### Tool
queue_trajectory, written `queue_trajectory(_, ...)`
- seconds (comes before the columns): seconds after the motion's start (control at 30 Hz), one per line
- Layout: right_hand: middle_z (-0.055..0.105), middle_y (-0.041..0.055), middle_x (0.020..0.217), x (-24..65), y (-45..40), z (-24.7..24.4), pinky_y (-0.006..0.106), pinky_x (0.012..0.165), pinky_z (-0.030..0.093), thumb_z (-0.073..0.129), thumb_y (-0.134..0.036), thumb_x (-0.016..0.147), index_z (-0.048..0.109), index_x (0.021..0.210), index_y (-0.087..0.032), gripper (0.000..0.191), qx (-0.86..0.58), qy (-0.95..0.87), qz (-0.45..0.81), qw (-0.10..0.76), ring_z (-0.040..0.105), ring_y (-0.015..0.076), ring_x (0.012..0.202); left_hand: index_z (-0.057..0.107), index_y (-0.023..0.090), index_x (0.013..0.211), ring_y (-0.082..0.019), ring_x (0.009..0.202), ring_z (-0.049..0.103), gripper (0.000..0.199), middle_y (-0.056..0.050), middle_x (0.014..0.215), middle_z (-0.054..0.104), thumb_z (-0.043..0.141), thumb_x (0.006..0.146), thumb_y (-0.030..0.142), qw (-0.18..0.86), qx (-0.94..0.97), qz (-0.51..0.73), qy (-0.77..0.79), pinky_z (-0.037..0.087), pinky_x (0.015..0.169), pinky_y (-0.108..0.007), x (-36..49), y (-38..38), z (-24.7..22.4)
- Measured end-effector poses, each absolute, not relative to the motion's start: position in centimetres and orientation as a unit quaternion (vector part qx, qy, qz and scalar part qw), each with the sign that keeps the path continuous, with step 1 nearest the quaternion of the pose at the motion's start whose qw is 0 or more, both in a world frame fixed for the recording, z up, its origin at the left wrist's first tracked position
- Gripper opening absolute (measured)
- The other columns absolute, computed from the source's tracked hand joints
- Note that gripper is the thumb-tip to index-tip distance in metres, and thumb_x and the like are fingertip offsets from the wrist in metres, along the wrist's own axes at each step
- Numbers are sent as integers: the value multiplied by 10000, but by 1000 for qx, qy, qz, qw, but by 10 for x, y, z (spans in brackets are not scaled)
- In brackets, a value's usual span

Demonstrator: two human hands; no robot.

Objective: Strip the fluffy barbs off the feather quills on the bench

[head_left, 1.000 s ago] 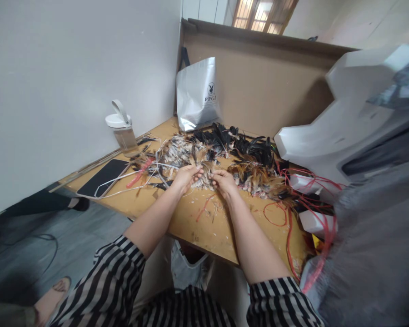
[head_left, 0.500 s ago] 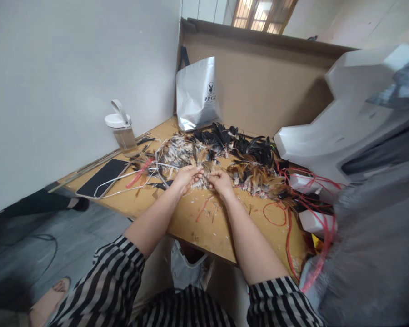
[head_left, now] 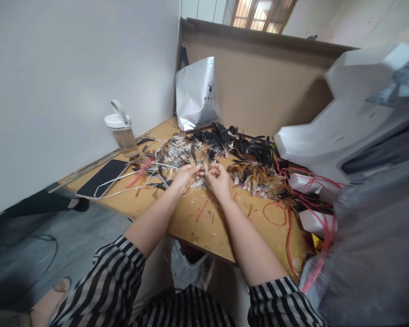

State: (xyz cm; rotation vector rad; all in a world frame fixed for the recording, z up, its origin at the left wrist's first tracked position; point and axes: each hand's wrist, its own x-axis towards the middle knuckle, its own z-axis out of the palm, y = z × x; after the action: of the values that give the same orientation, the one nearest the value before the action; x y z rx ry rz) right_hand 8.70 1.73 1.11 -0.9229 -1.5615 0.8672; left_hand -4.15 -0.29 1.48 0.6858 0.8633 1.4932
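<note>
My left hand and my right hand meet over the table, fingertips pinched close together. Between them stands a small tuft of light brown feathers, its lower ends hidden by my fingers. Right behind lies a pile of pale grey and white feathers. Black feathers are heaped farther back, and brown feathers lie to the right of my right hand.
A dark-screened phone and a lidded bottle are on the left. A silver bag stands at the back against cardboard. Red plastic string tangles near white foam on the right. Another person's foot shows below.
My right hand has shifted slightly up and left, closer to my left hand. The brown feather tuft now stands more upright between my fingers.
</note>
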Motion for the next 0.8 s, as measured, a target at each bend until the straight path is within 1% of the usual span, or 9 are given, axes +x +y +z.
queue_trajectory(0.07,547,-37,605,86,17,10,201,505,363,599,-272,633,530,868,-174,264,-380,-657,388,523,458,79,501,614,87,733,-73,540,581,143,-49,624,632,672,656,193,600,297,644,370,404,457,-133,-42,-3,15)
queue_trajectory(0.13,542,-39,562,86,18,10,196,466,344,616,-289,615,536,802,-168,238,-378,-641,441,502,445,74,461,610,87,726,-73,511,571,158,-37,571,612,681,645,202,599,303,644,368,391,435,-130,-42,-3,15)
queue_trajectory(0.27,555,-23,508,85,16,15,191,399,304,657,-361,570,532,664,-156,258,-391,-578,553,456,417,63,385,619,80,770,-72,490,558,214,-40,562,609,675,656,251,605,336,625,362,405,450,-146,-43,-3,14)
queue_trajectory(0.4,500,-37,420,89,13,21,189,346,207,659,-446,578,535,589,-154,317,-401,-555,584,436,328,45,322,634,78,803,-71,518,563,231,-51,605,628,659,673,268,605,354,617,358,406,461,-144,-43,-3,15)
queue_trajectory(0.5,486,-46,430,92,15,20,185,354,211,659,-461,586,556,613,-158,320,-384,-533,597,460,331,44,342,640,83,791,-51,532,562,189,-67,707,658,662,671,227,600,336,630,361,385,438,-121,-43,-4,16)
queue_trajectory(0.6,481,-49,467,94,19,18,177,374,238,658,-450,597,610,707,-165,309,-364,-514,609,482,355,46,383,639,85,793,-47,530,566,176,-81,770,669,659,674,213,607,320,627,367,385,426,-115,-43,-4,16)
queue_trajectory(0.7,487,-41,504,93,21,18,170,386,249,660,-444,598,641,777,-167,331,-358,-510,604,496,372,48,421,638,77,790,-54,531,576,168,-91,761,671,658,676,198,625,313,613,369,395,426,-115,-42,-4,15)
queue_trajectory(0.8,509,-30,539,91,18,20,168,396,255,658,-447,600,650,787,-163,340,-356,-519,592,503,388,50,452,638,61,785,-56,521,576,147,-94,721,667,648,686,168,658,311,588,353,399,422,-109,-42,-4,13)
